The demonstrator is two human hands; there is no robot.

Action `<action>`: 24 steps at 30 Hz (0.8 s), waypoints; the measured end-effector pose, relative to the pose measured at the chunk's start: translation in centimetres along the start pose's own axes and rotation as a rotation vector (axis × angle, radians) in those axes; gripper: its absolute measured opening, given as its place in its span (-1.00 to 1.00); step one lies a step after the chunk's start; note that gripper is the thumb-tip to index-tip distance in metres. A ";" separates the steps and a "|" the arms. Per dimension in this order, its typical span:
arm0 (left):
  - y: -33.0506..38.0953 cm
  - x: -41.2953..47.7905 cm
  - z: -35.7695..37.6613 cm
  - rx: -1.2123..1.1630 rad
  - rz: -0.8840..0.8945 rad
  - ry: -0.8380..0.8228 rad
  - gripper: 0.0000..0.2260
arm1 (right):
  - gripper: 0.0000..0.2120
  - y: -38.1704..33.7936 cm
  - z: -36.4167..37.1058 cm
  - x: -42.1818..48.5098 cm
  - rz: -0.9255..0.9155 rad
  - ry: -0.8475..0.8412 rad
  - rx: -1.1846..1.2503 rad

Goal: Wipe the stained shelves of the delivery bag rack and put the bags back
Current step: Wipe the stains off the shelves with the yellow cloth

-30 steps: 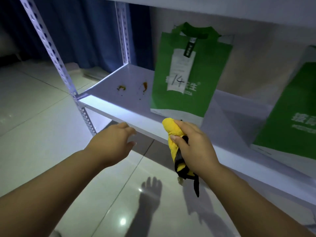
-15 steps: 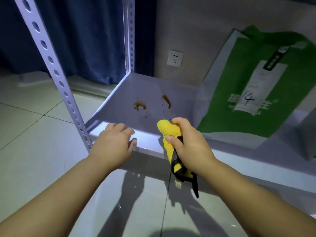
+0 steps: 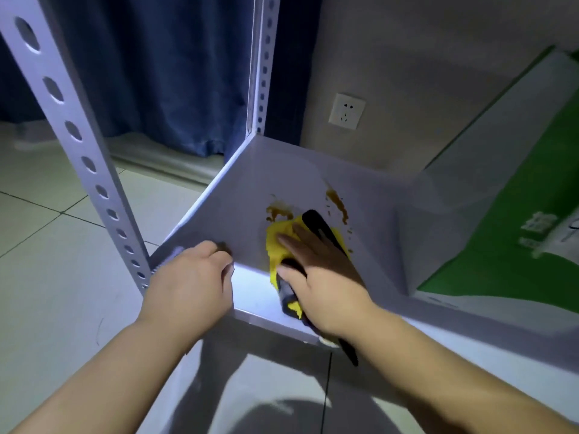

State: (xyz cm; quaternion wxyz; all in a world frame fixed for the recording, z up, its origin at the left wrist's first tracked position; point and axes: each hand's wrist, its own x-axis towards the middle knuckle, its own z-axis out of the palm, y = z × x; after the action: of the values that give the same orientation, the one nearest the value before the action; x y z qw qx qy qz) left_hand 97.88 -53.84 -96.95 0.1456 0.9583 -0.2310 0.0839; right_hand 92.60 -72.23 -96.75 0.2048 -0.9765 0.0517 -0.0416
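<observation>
A white metal shelf [image 3: 238, 195] carries two brown stains: one [image 3: 277, 211] just beyond the cloth, another [image 3: 338, 203] to its right. My right hand [image 3: 319, 270] presses a yellow cloth with black trim [image 3: 277, 245] flat on the shelf, fingers straight over it, beside the left stain. My left hand [image 3: 191, 283] rests on the shelf's front edge near the left corner, fingers curled over the edge. A green and white delivery bag [image 3: 501, 220] stands on the shelf at the right.
A perforated rack post [image 3: 78, 142] rises at the front left, another [image 3: 260, 64] at the back corner. A wall socket [image 3: 346, 111] sits behind the shelf, dark blue curtains [image 3: 163, 73] at the left, tiled floor [image 3: 47, 245] below.
My right hand moved forward onto the shelf and flattened the cloth on it near the left stain. My left hand came down onto the front edge. The view moved closer and left.
</observation>
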 end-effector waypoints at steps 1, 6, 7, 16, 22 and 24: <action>-0.1 0.0 0.0 -0.012 -0.014 0.005 -0.84 | -0.55 0.2 0.1 1.3 -0.003 -0.001 -0.016; -0.3 0.1 0.4 -0.045 -0.042 0.037 -0.76 | -0.50 1.1 0.8 8.7 -0.021 0.120 -0.208; -0.3 0.2 0.5 -0.053 -0.049 0.041 -0.76 | -0.49 1.0 1.0 10.3 0.010 0.094 -0.206; -0.3 -0.3 0.5 -0.109 -0.057 0.057 -0.76 | -0.60 -0.3 0.9 6.8 -0.351 0.061 -0.028; -0.7 -0.4 0.5 -0.137 -0.030 0.055 -0.76 | -0.61 0.5 -0.1 5.9 -0.270 -0.020 0.172; -0.6 -0.4 0.4 -0.126 -0.029 0.051 -0.76 | -0.56 0.0 0.2 8.3 -0.170 0.053 -0.025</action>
State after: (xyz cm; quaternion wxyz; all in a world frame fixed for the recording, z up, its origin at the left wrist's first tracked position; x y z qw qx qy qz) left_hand 97.83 -53.28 -97.59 0.2128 0.9481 -0.2179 0.0915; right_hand 100.84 -73.17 -96.45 0.1870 -0.9784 -0.0255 -0.0842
